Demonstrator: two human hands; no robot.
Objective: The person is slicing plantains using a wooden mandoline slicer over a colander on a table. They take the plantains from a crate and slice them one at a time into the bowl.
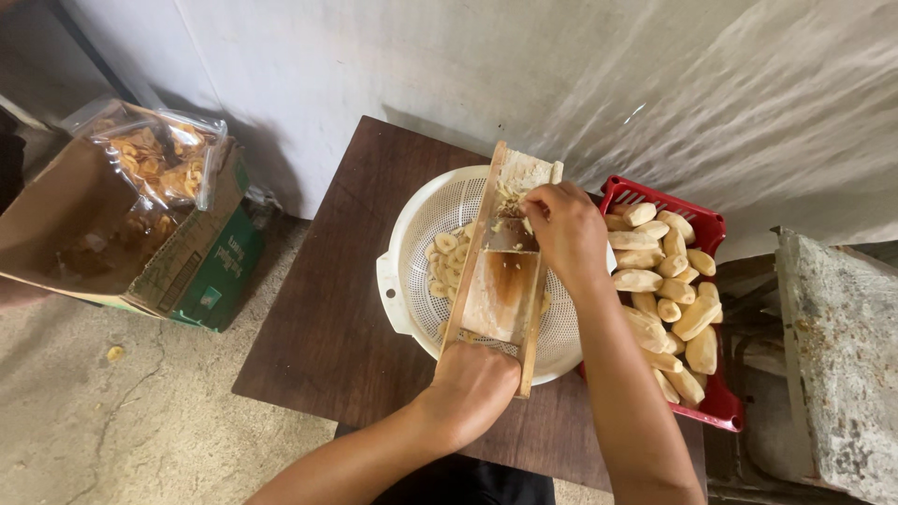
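A wooden slicer board (499, 281) lies across a white perforated colander (412, 245) on a dark wooden table (337, 318). My left hand (472, 385) grips the near end of the board. My right hand (564, 229) is closed at the far end of the board, pressing a small pale piece of peeled plantain against it, mostly hidden by the fingers. Round pale slices (446, 260) lie inside the colander, left of the board.
A red plastic crate (711, 229) holding several peeled plantains (655, 281) stands right of the colander. A cardboard box (187, 262) with bags of fried chips (159, 159) sits on the floor at left. A rough concrete block (837, 355) is at right. A pale wall runs behind.
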